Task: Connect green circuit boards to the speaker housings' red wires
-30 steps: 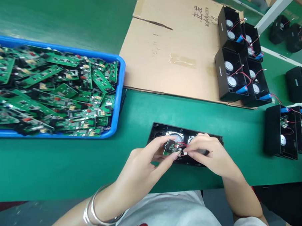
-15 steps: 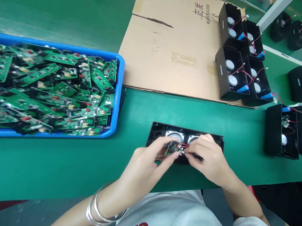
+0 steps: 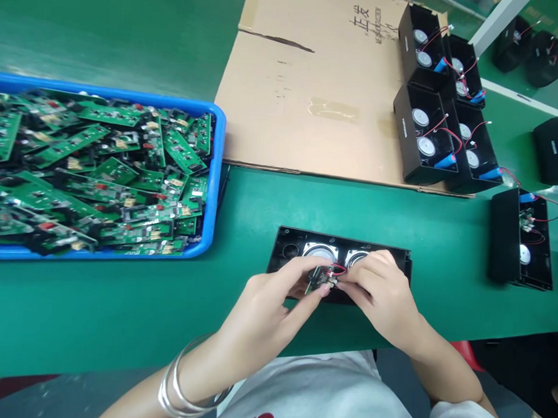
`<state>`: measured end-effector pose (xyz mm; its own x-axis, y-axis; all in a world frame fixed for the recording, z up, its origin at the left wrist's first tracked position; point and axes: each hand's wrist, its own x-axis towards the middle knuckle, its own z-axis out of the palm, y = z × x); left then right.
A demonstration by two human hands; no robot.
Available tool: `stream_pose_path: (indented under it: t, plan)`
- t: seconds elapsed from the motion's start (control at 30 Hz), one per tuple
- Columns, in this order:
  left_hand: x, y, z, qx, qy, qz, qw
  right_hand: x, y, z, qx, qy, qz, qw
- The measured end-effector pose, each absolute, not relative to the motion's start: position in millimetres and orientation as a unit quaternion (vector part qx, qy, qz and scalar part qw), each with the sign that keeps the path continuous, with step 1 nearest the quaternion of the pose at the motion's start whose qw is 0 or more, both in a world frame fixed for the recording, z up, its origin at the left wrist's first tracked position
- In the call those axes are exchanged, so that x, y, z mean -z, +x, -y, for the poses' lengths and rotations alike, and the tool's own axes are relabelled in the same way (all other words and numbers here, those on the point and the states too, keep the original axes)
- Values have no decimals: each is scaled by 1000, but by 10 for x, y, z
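A small circuit board (image 3: 321, 277) is pinched between the thumb and fingers of my left hand (image 3: 275, 301), tilted on its edge. My right hand (image 3: 381, 293) has its fingertips closed on a red wire (image 3: 338, 270) at the board's right side; the wire's plug is too small to make out clearly. Below both hands lies a black speaker housing (image 3: 282, 237) on the green table, its open side up. Two round speakers (image 3: 321, 253) show inside it, and my hands cover its front middle part.
On the left stands a blue tray (image 3: 218, 169) heaped with green circuit boards. A flattened cardboard sheet (image 3: 283, 123) lies behind, with several open speaker boxes (image 3: 411, 141) at its right end. Another black box (image 3: 504, 243) with a board inside stands farther right.
My hands keep their pinch at the board, with the right fingers slightly shifted. At the far right, a second black box has moved mostly out of view. The whole view has shifted a little.
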<state>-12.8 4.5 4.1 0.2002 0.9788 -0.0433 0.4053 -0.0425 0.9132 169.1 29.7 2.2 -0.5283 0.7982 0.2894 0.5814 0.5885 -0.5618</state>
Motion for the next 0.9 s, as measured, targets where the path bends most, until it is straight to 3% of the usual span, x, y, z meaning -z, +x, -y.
stream_pose_path:
  t: [0.4, 0.7, 0.9]
  plan:
    - [-31, -148, -41, -305, 682, -532, 399, -36, 1719, -389, -273, -409, 848, 199]
    - [-42, -98, 20, -345, 568, -553, 502, -107, 1885, -447, -260, -405, 849, 219]
    - [-10, -73, 103, -361, 553, -619, 425, -121, 2111, -425, -211, -416, 880, 85]
